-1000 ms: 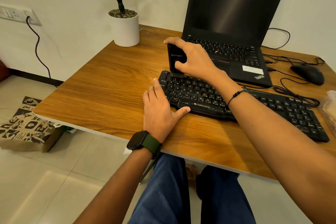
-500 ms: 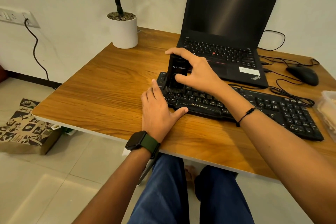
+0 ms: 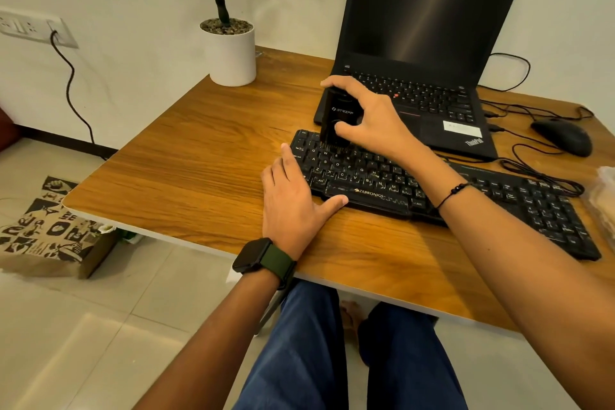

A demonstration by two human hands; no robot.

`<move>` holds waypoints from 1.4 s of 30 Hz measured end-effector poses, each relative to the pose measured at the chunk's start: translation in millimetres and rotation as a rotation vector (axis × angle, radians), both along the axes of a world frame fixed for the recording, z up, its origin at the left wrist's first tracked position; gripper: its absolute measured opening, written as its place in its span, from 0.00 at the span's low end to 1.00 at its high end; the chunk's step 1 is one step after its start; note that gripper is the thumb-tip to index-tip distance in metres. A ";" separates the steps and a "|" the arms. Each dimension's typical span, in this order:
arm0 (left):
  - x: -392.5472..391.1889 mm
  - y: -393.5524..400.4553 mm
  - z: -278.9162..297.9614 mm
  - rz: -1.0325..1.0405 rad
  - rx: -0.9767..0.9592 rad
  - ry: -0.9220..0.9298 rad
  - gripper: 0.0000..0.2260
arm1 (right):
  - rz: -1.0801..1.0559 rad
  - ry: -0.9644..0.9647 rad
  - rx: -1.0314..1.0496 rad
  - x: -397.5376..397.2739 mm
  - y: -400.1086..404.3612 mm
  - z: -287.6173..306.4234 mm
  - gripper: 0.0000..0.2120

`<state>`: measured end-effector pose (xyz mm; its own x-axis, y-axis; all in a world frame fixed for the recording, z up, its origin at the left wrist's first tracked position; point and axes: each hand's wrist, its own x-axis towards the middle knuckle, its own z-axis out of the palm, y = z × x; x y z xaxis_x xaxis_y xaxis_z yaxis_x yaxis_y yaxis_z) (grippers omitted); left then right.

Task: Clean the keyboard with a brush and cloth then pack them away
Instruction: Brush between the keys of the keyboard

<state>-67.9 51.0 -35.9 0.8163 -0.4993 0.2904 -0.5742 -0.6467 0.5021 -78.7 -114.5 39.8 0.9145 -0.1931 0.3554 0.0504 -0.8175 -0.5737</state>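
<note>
- Keyboard (image 3: 442,190): black, full-size, lying on the table (image 3: 199,156) in front of the laptop; long axis runs from near the table's middle toward the person's right and slightly nearer.
- Brush (image 3: 334,121): black block-shaped body standing upright, bristles down and touching the upper key rows at the keyboard's left end.
- Right hand (image 3: 369,121): grip closed around the brush body, thumb on the near face, forefinger over the top. The arm crosses over the keyboard's middle.
- Key relation: the brush sits at the keyboard's far-left end, so nearly the whole length of uncleaned keys lies to the right of the grip, along the long axis; the coming strokes likely travel that way.
- Left hand (image 3: 293,203): flat and relaxed, holding nothing; fingers lie against the keyboard's left edge and the thumb rests at its front edge, apparently steadying it. It is the nearer hand to that end.
- Cloth: not identifiable; a pale object at the right frame edge is too cropped to name.
- Laptop (image 3: 419,53): open, screen dark, just behind the keyboard.
- Mouse (image 3: 562,136): black, corded, right of the laptop.
- Plant pot (image 3: 231,55): white, at the table's back left corner.
</note>
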 end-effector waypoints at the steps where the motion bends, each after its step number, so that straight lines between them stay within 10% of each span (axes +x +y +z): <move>1: -0.2 0.1 -0.1 -0.001 0.000 0.001 0.53 | 0.011 -0.004 0.009 -4.6 2.3 -0.5 0.27; 42: -0.8 -0.6 1.8 -0.012 -0.012 0.023 0.52 | 0.012 -0.062 0.044 -40.1 -8.2 1.2 0.27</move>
